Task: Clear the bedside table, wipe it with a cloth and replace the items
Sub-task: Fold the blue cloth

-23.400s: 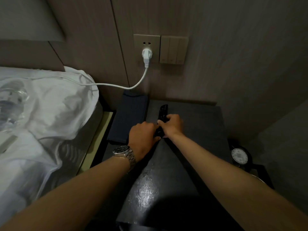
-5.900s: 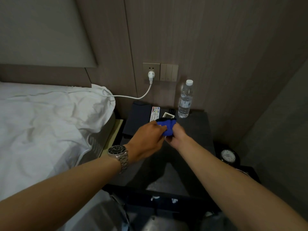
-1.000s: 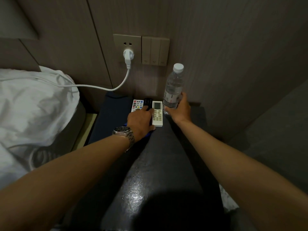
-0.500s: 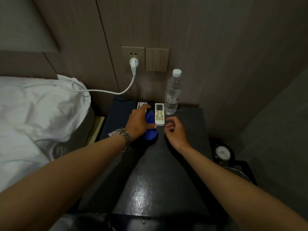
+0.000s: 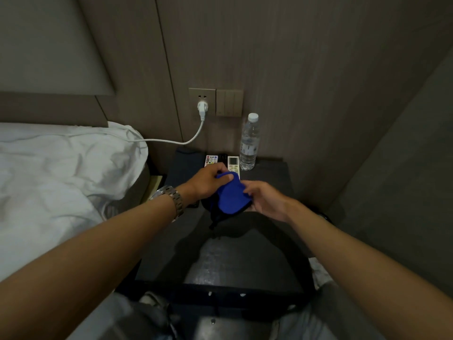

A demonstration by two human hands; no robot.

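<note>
Head view: both forearms reach forward over the bedside table [image 5: 245,261]; left hand [image 5: 208,180] and right hand [image 5: 266,200] each pinch the blue cloth [image 5: 231,196], held above it.

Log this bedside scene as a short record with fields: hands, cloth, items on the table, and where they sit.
left hand: pinches the blue cloth's upper edge
right hand: holds the cloth's right side
blue cloth: held between both hands, above the dark bedside table
clear plastic water bottle: upright, back of table by the wall
remote controls: three side by side, left of the bottle
task stage: items back on table
</note>
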